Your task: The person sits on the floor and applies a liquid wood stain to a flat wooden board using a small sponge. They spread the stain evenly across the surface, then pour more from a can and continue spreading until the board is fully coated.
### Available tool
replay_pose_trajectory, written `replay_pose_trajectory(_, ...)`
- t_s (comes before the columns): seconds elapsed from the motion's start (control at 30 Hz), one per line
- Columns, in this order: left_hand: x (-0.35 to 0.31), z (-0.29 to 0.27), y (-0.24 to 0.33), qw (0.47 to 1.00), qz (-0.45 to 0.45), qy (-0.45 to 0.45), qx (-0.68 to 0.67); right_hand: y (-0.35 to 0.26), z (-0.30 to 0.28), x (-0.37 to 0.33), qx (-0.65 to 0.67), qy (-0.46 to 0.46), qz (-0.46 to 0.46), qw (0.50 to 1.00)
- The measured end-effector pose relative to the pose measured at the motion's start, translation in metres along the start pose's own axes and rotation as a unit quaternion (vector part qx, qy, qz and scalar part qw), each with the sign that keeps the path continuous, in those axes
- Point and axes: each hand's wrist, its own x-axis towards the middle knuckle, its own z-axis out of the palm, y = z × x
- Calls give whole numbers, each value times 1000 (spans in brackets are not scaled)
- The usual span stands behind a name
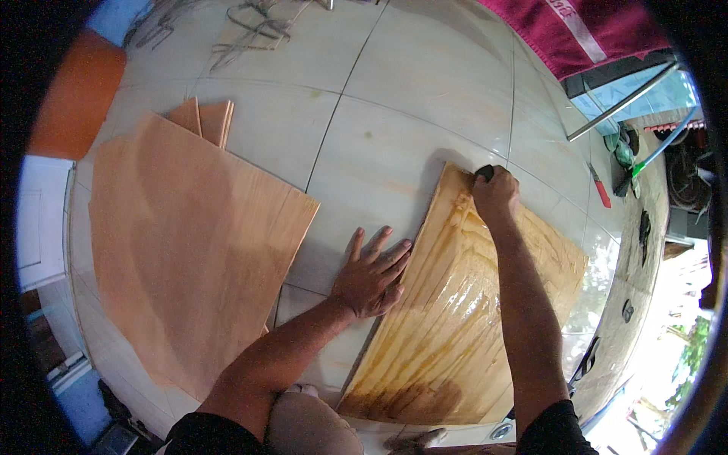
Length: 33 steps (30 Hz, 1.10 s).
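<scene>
A wooden board (pixel 425 326) lies flat on the floor before me, coated with a wet, shiny yellowish-brown liquid in streaks. At its far edge my right hand (pixel 497 196) is closed around a small dark object (pixel 484 174), pressed to the coated face; its kind is mostly hidden by the fingers. My left hand (pixel 371 274) lies with fingers spread at the board's left edge, partly over the tiles, holding nothing. To the left of that hand rests a stack of bare reddish plywood sheets (pixel 205 250), with my forearm reaching over its near corner.
Pale floor tiles (pixel 409 68) surround the boards. Right of the coated board lies a red-handled knife-like tool (pixel 601 191). A metal pole (pixel 622 102), a maroon cloth (pixel 584 34) and a broom (pixel 644 163) are at the far right. An orange container (pixel 76 95) stands far left.
</scene>
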Motion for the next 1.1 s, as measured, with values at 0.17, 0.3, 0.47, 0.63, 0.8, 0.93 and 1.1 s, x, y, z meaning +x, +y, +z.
replay_pose_trajectory(0.17,-2,1,0,1000,-4,-8,14,-22,7,3,51,-9,-111,993)
replay_pose_trajectory(0.3,0,3,-1,1000,-6,-9,5,-12,2,13,91,-45,-172,980)
replay_pose_trajectory(0.47,-1,6,-3,1000,4,6,-3,-12,7,25,57,-46,-134,988)
replay_pose_trajectory(0.63,-2,7,-5,1000,0,7,-14,-18,8,19,39,-18,-214,976)
replay_pose_trajectory(0.8,-1,6,-2,1000,-4,-9,7,-13,-6,14,47,-92,-331,938)
replay_pose_trajectory(0.93,-1,5,-2,1000,-6,-2,-18,-15,-6,19,69,-47,-306,948)
replay_pose_trajectory(1.1,0,6,-2,1000,-6,1,2,-10,6,7,54,-26,-403,913)
